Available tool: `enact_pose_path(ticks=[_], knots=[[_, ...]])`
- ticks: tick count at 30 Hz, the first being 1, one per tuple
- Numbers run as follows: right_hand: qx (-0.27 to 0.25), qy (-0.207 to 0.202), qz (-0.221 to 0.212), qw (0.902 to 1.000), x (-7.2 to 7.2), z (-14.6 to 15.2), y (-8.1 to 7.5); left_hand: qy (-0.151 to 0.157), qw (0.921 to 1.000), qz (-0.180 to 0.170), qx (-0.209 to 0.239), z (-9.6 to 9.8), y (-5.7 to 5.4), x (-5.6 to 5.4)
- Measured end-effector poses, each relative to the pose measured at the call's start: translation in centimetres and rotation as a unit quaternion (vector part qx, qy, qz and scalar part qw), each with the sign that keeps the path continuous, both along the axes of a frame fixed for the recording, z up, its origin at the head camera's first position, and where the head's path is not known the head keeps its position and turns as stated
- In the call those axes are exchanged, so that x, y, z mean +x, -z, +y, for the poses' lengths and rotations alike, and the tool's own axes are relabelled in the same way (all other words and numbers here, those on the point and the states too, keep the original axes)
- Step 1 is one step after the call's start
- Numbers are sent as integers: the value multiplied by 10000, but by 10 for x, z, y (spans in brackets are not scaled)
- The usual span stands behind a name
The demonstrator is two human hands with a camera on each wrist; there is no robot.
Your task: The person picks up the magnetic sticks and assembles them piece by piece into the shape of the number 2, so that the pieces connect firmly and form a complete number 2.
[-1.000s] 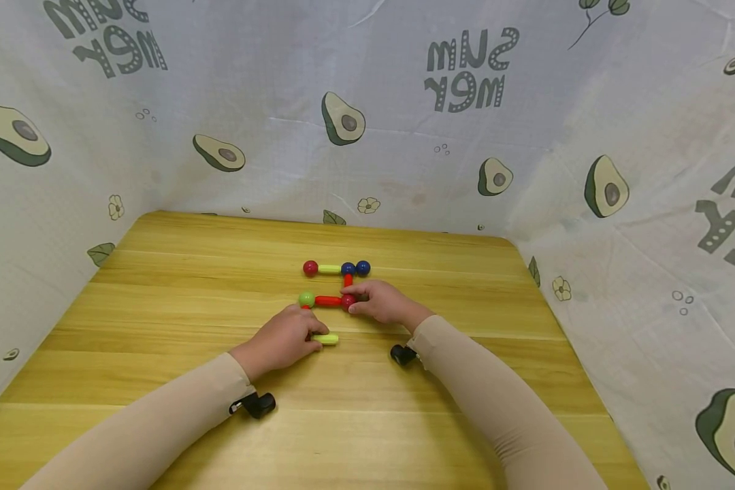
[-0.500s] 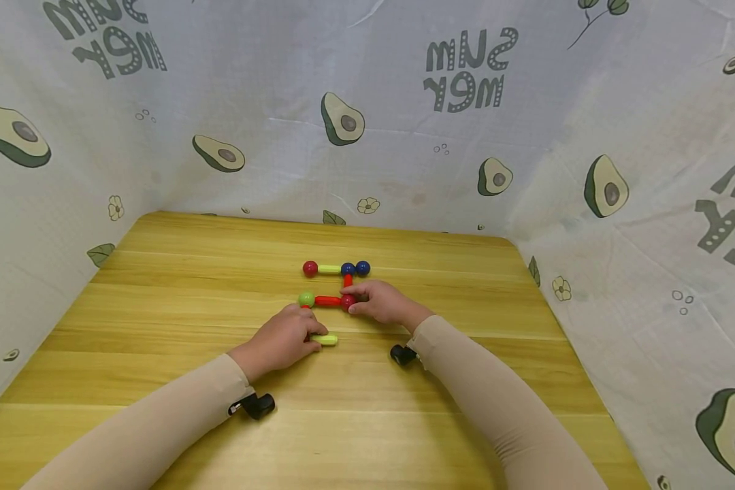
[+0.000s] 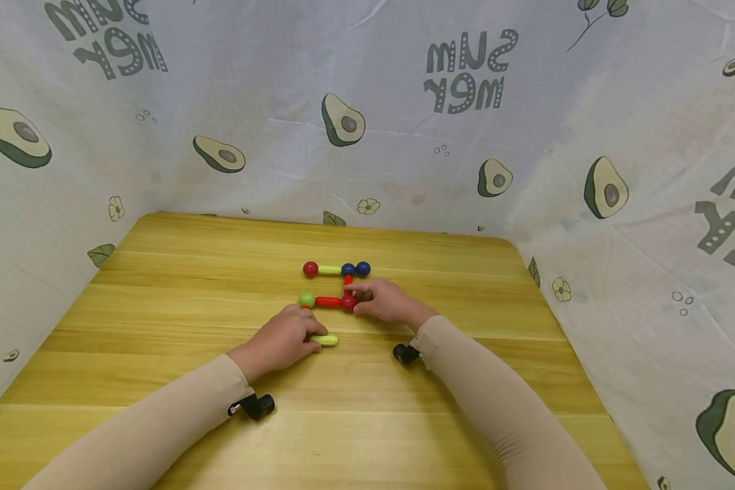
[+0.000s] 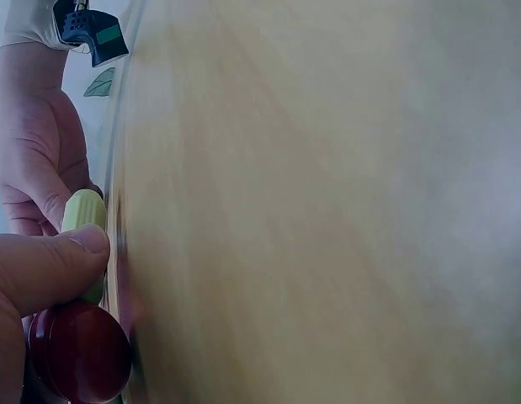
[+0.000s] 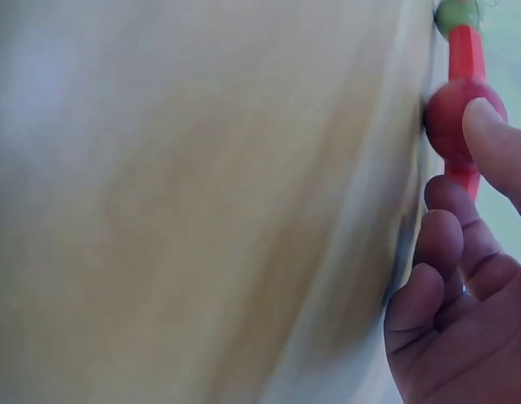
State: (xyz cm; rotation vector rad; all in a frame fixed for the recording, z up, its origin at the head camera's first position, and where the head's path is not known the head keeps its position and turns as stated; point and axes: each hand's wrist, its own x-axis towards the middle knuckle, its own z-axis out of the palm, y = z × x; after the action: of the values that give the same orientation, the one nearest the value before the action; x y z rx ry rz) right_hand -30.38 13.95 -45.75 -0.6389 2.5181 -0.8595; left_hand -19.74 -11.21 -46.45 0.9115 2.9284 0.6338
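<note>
On the wooden table lies a figure of magnetic rods and balls. My left hand [image 3: 286,342] pinches a yellow-green rod [image 4: 85,206], with the thumb across it. A dark red ball [image 4: 85,353] at that rod's near end shows only in the left wrist view. My right hand [image 3: 384,301] has thumb and index finger at a red ball [image 3: 348,303], its other fingers loosely curled. From this ball one red rod [image 3: 327,301] runs left to a green ball [image 3: 306,299]. Another red rod [image 3: 348,281] runs back to a blue ball [image 3: 348,270]. My left hand partly hides a further red rod.
Farther back, a yellow-green rod [image 3: 329,270] joins the blue ball to another red ball [image 3: 310,269]. A second blue ball [image 3: 363,269] sits at the right, against the first. Behind the wooden table [image 3: 220,245] hangs a white cloth [image 3: 269,82] printed with avocados.
My right hand has shifted slightly right, and more of the red ball shows. The left hand stays with its yellow-green rod almost unmoved.
</note>
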Motion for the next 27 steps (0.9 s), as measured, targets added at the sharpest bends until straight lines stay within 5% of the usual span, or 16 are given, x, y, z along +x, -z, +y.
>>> enact_pose_path(ticks=[12,27], knots=[[-31,1399,613,9883,-23,7,-4,-25,10000,24,86,0,-2,2],[311,1362,472,9891,-50,4,-2,-41,9999,-11,152,0,-1,1]])
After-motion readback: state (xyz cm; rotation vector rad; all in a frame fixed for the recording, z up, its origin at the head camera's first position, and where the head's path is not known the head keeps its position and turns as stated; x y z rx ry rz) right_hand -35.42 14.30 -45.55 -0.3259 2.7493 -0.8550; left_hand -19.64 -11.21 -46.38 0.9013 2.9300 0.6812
